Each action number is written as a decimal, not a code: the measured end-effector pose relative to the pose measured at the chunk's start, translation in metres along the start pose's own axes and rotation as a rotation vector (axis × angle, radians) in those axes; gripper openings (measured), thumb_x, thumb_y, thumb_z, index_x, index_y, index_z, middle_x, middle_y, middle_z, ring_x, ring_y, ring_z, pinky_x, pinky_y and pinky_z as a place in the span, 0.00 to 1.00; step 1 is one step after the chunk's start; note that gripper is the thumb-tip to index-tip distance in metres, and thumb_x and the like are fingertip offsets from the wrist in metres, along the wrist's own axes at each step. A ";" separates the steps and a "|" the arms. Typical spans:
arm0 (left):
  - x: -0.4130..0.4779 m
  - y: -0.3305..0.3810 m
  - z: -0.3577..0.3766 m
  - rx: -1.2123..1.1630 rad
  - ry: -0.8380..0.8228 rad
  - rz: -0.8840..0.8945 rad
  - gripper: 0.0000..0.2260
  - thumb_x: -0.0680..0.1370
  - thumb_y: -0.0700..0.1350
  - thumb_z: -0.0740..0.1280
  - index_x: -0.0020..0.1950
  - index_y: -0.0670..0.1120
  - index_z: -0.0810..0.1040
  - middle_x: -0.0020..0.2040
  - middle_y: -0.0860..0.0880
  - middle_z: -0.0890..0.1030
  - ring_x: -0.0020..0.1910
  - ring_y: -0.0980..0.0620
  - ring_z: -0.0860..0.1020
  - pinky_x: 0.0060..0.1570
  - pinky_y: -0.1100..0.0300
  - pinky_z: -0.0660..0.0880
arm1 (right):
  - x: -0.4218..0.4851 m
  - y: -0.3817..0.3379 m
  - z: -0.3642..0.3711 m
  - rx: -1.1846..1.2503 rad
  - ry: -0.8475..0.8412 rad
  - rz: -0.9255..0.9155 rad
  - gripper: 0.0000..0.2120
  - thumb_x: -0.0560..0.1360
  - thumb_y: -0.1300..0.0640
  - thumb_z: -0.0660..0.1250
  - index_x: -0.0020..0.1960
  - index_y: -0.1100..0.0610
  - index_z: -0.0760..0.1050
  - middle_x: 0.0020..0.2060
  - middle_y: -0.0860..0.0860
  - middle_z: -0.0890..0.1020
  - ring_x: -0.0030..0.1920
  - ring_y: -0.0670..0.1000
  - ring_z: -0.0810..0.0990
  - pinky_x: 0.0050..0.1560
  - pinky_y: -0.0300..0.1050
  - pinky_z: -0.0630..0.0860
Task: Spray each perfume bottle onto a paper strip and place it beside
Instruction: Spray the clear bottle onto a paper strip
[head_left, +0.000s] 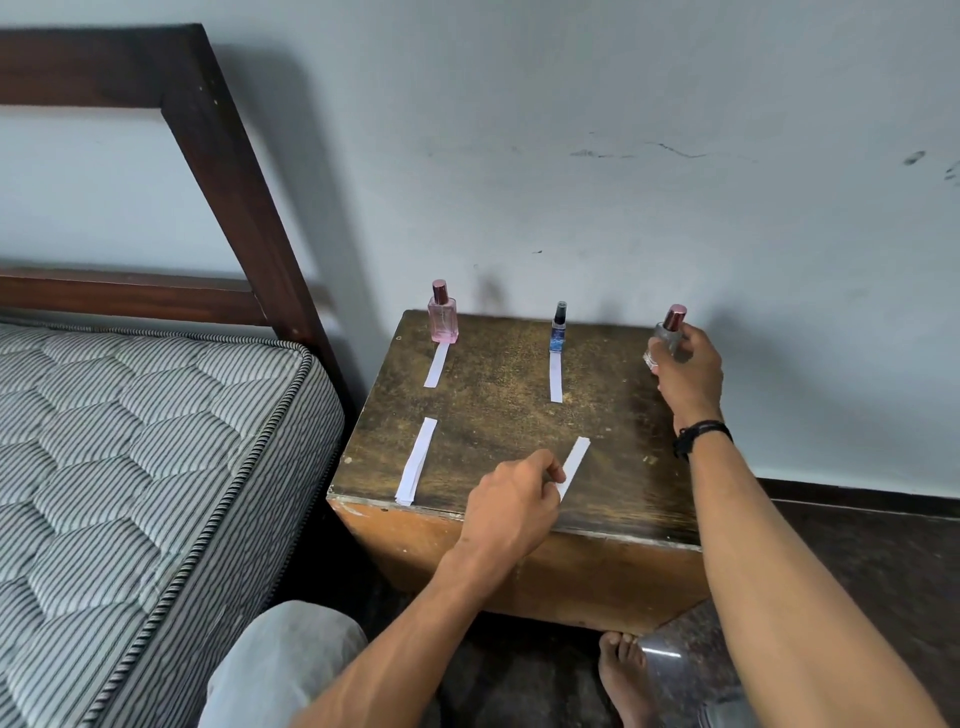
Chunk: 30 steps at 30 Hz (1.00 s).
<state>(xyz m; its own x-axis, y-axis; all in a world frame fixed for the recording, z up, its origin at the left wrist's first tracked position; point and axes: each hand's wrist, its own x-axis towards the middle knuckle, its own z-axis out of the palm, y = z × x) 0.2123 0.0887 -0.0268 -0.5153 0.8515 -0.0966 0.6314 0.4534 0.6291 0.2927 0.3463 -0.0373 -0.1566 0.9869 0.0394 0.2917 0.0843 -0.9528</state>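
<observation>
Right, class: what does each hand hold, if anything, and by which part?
The left hand pinches a paper strip by its near end. The right hand grips the clear perfume bottle round its body.

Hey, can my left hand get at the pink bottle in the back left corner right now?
Probably yes: bare tabletop lies between the left hand and the pink bottle. But it pinches a paper strip, so it isn't free to grip.
</observation>
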 end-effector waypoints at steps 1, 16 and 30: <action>0.000 0.000 0.000 0.013 -0.003 -0.006 0.09 0.78 0.44 0.61 0.53 0.55 0.77 0.49 0.51 0.84 0.50 0.44 0.80 0.51 0.49 0.77 | 0.000 0.001 0.000 -0.003 -0.002 -0.006 0.20 0.79 0.48 0.71 0.69 0.48 0.75 0.64 0.49 0.81 0.62 0.53 0.80 0.63 0.57 0.78; 0.002 0.002 0.004 0.058 0.023 -0.012 0.08 0.78 0.48 0.63 0.55 0.54 0.78 0.52 0.51 0.84 0.53 0.43 0.80 0.52 0.51 0.77 | -0.021 -0.003 -0.007 -0.007 0.050 -0.015 0.17 0.75 0.48 0.76 0.62 0.49 0.79 0.54 0.45 0.82 0.54 0.49 0.81 0.53 0.46 0.73; 0.017 -0.013 0.004 -0.054 0.059 0.132 0.08 0.76 0.44 0.70 0.55 0.52 0.82 0.50 0.56 0.74 0.56 0.52 0.71 0.60 0.56 0.73 | -0.085 -0.018 -0.016 0.039 -0.046 -0.013 0.13 0.72 0.44 0.78 0.53 0.45 0.79 0.50 0.46 0.84 0.50 0.49 0.83 0.49 0.49 0.82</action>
<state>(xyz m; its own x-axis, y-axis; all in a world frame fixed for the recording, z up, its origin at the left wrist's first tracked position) 0.1975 0.0988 -0.0400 -0.4645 0.8849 0.0344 0.6648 0.3228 0.6736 0.3158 0.2626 -0.0190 -0.2036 0.9783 0.0387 0.2522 0.0906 -0.9634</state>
